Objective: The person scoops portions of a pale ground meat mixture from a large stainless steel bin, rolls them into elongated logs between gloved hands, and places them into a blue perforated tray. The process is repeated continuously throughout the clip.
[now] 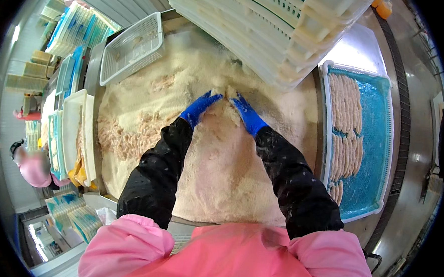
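Observation:
A wide bed of pale breading crumbs (227, 184) covers the steel worktable before me. My left hand (200, 106), in a blue glove, reaches into the crumbs at mid-table. Opposite it, a short gap away, is my right hand (248, 115), gloved the same way. Crumb-covered lumps (219, 90) lie at the fingertips of both hands; whether they are gripped is unclear. Left of my left hand, raw pale-pink meat strips (131, 137) lie partly buried in the crumbs. More strips (164, 82) show farther back.
On the right, a white tray with a blue mesh liner (374, 146) bears rows of breaded strips (346, 103). Stacked white crates (265, 31) overhang the back. A white perforated basket (134, 49) stands back left. Beyond a white tub (73, 130), a person in pink (36, 168) works.

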### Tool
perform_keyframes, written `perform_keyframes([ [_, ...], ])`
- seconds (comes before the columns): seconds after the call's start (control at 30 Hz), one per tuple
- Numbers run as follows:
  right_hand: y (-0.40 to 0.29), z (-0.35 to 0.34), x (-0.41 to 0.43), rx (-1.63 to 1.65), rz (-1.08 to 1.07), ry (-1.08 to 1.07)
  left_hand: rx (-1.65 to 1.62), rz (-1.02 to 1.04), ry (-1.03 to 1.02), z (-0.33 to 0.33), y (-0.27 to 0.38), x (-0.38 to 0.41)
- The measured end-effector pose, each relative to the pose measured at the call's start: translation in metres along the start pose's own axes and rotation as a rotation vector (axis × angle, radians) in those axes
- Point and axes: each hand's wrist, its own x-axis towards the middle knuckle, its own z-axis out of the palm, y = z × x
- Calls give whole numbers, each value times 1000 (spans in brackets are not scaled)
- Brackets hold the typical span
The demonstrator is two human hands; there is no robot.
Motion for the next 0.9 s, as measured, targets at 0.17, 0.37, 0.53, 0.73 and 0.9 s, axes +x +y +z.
perform_keyframes([
  [0.17, -66, -34, -72, -492, -275, 15, -387, -275, -24, 45, 34, -45],
  [0.37, -68, -124, -133, -204, 62, 534, 742, 563, 399, 73, -43, -53],
  [0.53, -69, -107, -206, -688, -14, 680, 968, 568, 557, 133, -88, -106],
  [0.73, -53, -21, -261, -576, 55, 318, 1021, 434, 299, 165, -120, -150],
  [0.9, -99, -23, -164, -704, -305, 284, 976, 392, 424, 169, -135, -173],
])
